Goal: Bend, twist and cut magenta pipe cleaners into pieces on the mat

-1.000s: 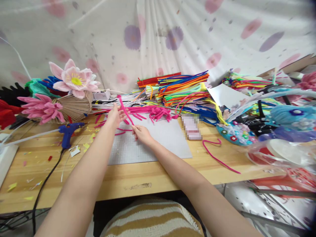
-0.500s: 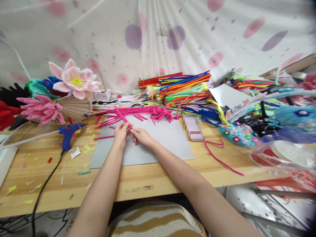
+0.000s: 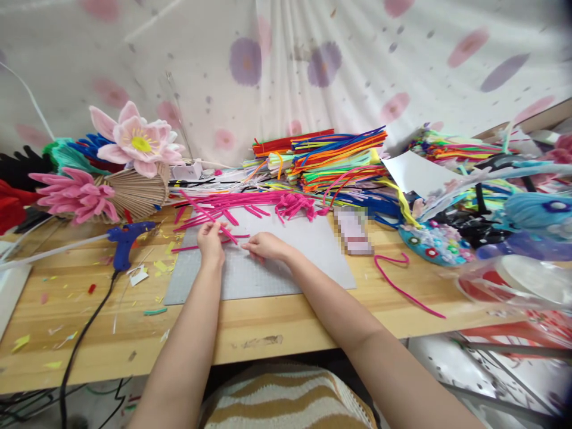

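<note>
My left hand (image 3: 211, 238) is closed in a pinch on a magenta pipe cleaner (image 3: 230, 237), which slants from upper left down to the right through the fingers. To its right, my right hand (image 3: 264, 245) is closed, thumb and fingertips together, a small gap away from the pipe cleaner's lower end. Whatever lies between those fingertips is too small to make out. Both hands are over a grey cutting mat (image 3: 286, 280). Behind them lies a row of magenta pipe cleaners (image 3: 250, 199), with a bunched magenta piece (image 3: 295, 206) at its right.
A blue glue gun (image 3: 123, 245) lies at left among yellow scraps, below a pink fuzzy flower (image 3: 138, 140). Bundles of coloured pipe cleaners (image 3: 337, 158) are stacked at the back. At right are a blurred-out rectangular object (image 3: 355, 232), a curved magenta strand (image 3: 402, 289) and a flower-covered blue piece (image 3: 433, 241).
My hands have moved apart, the right one to the right and the left one slightly left. The pipe cleaner in my left hand now shows its free lower end.
</note>
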Motion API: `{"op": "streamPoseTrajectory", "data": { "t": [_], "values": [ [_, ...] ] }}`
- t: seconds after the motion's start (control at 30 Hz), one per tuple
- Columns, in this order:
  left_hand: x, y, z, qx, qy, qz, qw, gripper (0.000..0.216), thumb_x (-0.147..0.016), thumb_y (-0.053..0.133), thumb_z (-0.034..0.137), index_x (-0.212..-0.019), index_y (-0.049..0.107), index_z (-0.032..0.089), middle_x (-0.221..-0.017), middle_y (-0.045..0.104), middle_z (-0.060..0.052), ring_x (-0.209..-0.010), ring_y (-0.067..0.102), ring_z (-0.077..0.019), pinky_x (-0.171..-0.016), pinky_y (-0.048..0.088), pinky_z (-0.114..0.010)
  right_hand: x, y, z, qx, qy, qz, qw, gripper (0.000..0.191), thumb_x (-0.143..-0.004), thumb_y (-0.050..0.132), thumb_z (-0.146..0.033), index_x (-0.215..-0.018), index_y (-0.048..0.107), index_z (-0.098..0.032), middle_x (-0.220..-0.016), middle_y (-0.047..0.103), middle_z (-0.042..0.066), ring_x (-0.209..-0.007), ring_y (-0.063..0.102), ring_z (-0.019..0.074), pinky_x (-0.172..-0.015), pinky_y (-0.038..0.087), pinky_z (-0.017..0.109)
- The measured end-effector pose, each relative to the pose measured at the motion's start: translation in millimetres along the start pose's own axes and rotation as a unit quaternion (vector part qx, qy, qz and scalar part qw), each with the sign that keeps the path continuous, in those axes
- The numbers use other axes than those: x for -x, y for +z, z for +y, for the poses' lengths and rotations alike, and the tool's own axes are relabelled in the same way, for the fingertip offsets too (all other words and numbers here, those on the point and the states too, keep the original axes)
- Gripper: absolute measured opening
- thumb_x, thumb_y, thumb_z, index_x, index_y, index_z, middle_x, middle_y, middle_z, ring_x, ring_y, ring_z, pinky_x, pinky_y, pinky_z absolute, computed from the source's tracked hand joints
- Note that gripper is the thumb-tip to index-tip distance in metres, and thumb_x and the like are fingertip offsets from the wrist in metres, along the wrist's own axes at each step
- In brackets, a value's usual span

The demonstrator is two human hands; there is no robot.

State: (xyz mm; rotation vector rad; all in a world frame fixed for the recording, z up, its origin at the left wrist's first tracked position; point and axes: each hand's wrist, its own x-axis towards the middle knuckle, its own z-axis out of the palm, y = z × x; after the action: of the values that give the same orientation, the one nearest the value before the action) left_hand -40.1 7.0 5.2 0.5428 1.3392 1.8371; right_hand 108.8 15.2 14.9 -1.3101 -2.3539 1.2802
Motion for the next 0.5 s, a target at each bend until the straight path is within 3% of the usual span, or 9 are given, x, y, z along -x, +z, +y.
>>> {"op": "streamPoseTrajectory", "data": {
  "t": [0.07, 0.27, 0.37, 0.5],
  "values": [
    [-6, -6, 2, 0.022, 0.004, 0.029, 0.999, 0.015, -0.066, 0.056, 0.018, -0.061, 0.042, 0.018, -0.057, 0.055, 0.005, -0.057, 0.059, -0.0094, -0.061, 0.051, -0.025, -2, -17, 5, 0.023, 0.018, 0.025, 0.999, 0.037, -0.085, 0.044, -0.039, -0.06, 0.057, -0.015, -0.042, 0.054, -0.002, -0.046, 0.052, 0.0083, -0.055, 0.035, 0.019],
    [-3, -7, -2, 0.008, -0.024, -0.037, 0.999, 0.015, -0.07, 0.06, 0.026, -0.069, 0.048, 0.017, -0.065, 0.056, 0.004, -0.057, 0.059, -0.0087, -0.055, 0.051, -0.024, -30, -52, 8, 0.087, 0.095, 0.216, 0.968, 0.026, -0.082, 0.049, -0.04, -0.081, 0.061, -0.017, -0.075, 0.067, 0.004, -0.074, 0.06, 0.0148, -0.062, 0.038, 0.022],
    [2, -5, -3, -0.011, -0.023, -0.058, 0.998, 0.019, -0.068, 0.063, 0.03, -0.071, 0.05, 0.016, -0.067, 0.057, 0.004, -0.053, 0.057, -0.0076, -0.051, 0.05, -0.022, -46, -53, 7, 0.155, 0.103, 0.243, 0.952, 0.019, -0.081, 0.051, -0.031, -0.093, 0.059, -0.019, -0.099, 0.065, 0.006, -0.089, 0.059, 0.0191, -0.07, 0.042, 0.026],
    [6, -4, -4, -0.024, -0.019, -0.083, 0.996, 0.025, -0.065, 0.066, 0.035, -0.074, 0.052, 0.016, -0.07, 0.06, 0.002, -0.049, 0.057, -0.0085, -0.045, 0.049, -0.022, -60, -49, 11, 0.238, 0.09, 0.246, 0.935, 0.028, -0.081, 0.044, -0.017, -0.107, 0.054, -0.018, -0.114, 0.057, 0.011, -0.102, 0.054, 0.0232, -0.079, 0.044, 0.033]
  ]
}}
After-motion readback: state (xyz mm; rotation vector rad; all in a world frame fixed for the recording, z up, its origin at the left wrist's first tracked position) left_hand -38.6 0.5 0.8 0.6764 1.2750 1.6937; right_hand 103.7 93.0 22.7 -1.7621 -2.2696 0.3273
